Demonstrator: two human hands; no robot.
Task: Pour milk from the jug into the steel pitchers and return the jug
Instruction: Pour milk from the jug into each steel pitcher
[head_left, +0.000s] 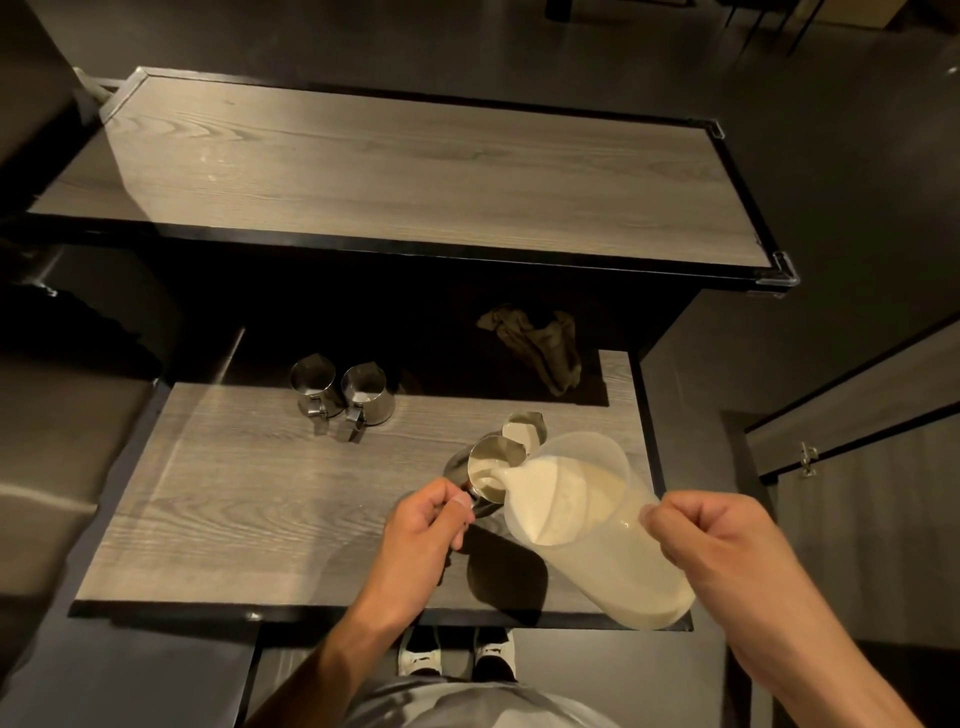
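Right hand (722, 545) fisted on the handle of the plastic milk jug (587, 519), tilted with its spout over the near steel pitcher (485, 475). Left hand (426, 530) closed on that pitcher's handle, steadying it at the bench (234, 519). Milk is entering now; the pitcher looks partly full. The one just behind (524, 428) already shows milk. Far pair (311, 387) and (366, 397): a little pale at the bottom, level unclear. Judging mid-task: finish this pour, possibly top up the far two, then return the jug, roughly half full.
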